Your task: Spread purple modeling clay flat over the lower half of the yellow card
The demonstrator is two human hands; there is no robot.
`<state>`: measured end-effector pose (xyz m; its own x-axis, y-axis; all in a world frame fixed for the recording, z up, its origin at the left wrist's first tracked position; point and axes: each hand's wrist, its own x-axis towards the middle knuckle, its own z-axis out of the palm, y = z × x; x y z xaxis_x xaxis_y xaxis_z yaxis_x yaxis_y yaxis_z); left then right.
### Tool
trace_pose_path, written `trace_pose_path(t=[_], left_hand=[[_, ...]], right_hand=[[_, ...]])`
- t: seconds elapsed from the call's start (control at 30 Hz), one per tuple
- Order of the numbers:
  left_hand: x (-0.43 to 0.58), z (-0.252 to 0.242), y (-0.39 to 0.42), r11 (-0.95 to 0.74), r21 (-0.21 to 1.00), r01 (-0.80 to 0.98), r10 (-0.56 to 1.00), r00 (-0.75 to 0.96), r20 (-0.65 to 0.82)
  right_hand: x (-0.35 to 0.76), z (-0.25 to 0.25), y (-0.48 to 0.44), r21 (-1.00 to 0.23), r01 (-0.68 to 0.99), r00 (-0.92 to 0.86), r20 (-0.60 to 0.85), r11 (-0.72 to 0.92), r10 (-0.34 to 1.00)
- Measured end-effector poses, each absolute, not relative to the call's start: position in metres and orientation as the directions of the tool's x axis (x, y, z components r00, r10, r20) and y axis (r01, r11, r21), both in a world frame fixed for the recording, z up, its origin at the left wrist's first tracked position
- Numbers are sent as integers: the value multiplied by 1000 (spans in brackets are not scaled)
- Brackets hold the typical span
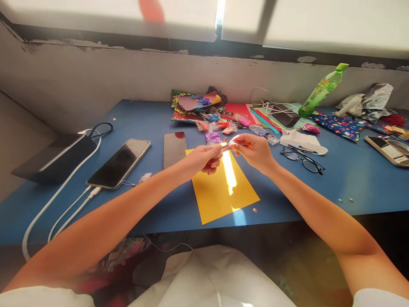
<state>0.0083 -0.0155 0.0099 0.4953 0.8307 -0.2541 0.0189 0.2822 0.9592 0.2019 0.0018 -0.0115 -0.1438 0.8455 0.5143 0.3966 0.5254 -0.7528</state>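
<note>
Above the yellow sheet of paper point(223, 196), my left hand point(208, 159) and my right hand point(252, 150) meet with their fingertips together. Both are closed in a pinch. Whatever lies between the fingers is small and washed out by bright light, so I cannot make it out. A strip of sunlight crosses the sheet just below them. Right behind the hands is a small purple packet point(213, 137). A dark phone point(174, 149) lies beside my left hand, partly behind the forearm. Folded black-framed glasses point(303, 160) rest to the right of my right hand.
A charging phone point(119, 164) with white cables lies left, near a dark box-like object point(57, 155). At the back are a craft pile point(194, 104), coloured papers point(239, 110) and a leaning green bottle point(324, 91). Another phone point(386, 150) lies far right. The blue table point(275, 209) ends close to my body.
</note>
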Motion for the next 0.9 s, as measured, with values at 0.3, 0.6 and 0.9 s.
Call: trace_pose_path(t=[0.3,0.6,0.9], left_hand=[[9,15,-16,350,929,-122,831,498,-248],[3,12,-18,185,972,142,711,664,-232],[11,16,-18,315,947,-69,814,532,-232]], right_hand=[[204,-9,0,-668,434,-184,591,604,785],[188,-9,-18,-588,419,-411,557,692,722],[212,-8,13,-674,438,-101,621,595,777]])
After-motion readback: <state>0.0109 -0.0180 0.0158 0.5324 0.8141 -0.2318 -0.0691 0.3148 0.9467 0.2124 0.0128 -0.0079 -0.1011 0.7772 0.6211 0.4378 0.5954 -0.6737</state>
